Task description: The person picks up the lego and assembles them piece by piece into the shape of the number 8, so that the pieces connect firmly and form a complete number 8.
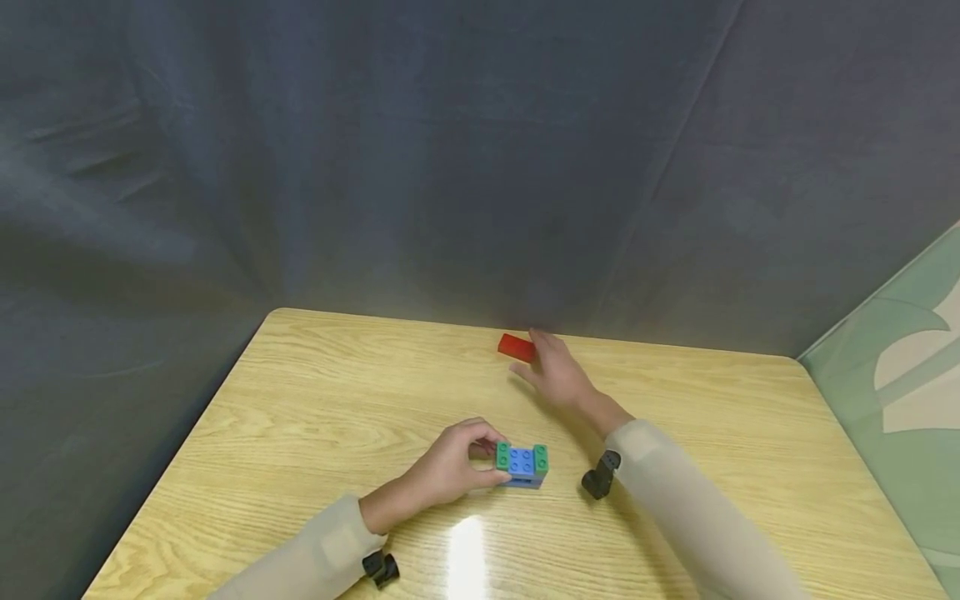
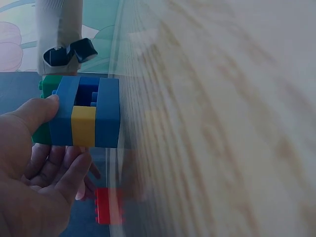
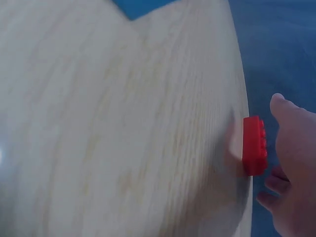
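Observation:
In the head view my left hand (image 1: 453,460) pinches the left end of a small toy-brick stack (image 1: 522,462) at the front of the table. Two green bricks cap the ends of its top, with blue studs between. The left wrist view shows the stack's blue layers (image 2: 108,113) and a yellow brick (image 2: 83,126) between them, my thumb pressed to the side. At the far edge, my right hand (image 1: 558,373) reaches beside a red brick (image 1: 517,347), thumb and fingers spread around its right end. In the right wrist view the thumb stands apart from the red brick (image 3: 254,146).
The light wooden table (image 1: 337,375) has its far edge just behind the red brick. A dark grey curtain (image 1: 480,167) hangs beyond it. On the right stands a green patterned panel (image 1: 900,400). Dark cameras sit on both wrists.

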Demonstrator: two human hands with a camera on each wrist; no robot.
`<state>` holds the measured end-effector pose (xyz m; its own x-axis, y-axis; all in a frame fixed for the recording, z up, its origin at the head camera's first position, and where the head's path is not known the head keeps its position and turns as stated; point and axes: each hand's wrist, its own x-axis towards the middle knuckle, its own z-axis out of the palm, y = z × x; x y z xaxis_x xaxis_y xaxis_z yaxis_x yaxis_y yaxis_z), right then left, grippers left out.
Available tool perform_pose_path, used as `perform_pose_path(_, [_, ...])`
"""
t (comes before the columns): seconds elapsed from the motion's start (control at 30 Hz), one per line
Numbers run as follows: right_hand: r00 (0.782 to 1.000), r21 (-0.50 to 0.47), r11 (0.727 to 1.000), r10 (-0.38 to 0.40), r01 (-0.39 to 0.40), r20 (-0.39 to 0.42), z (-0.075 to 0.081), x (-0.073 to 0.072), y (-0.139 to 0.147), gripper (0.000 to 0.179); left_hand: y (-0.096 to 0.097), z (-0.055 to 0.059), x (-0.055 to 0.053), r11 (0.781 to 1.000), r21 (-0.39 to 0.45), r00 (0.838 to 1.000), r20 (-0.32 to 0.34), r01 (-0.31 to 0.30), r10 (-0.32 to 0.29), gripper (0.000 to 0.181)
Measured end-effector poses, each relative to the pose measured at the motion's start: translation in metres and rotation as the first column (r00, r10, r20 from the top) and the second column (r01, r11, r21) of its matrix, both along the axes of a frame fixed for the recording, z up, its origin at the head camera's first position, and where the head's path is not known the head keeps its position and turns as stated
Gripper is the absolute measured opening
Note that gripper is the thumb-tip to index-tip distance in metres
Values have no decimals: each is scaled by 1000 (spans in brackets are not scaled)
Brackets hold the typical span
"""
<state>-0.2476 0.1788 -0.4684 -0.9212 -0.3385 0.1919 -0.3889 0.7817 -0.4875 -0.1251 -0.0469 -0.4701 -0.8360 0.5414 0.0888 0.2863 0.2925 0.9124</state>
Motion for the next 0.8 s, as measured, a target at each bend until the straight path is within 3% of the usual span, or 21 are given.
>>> perform_pose_path(0.27, [996, -58, 996, -69, 73, 55, -12, -11, -4, 74, 0, 0, 0, 1000, -3, 1000, 5, -2, 2, 33])
perform_pose_path(0.6, [990, -76, 989, -125, 130, 66, -24, -16, -3, 62, 0, -2, 0, 1000, 3, 1000, 5, -5, 5, 34])
perform_pose_path(0.8, [992, -78, 989, -124, 126, 22, -26, -17, -2, 51, 1, -1, 0, 1000, 3, 1000, 7, -7, 7, 34])
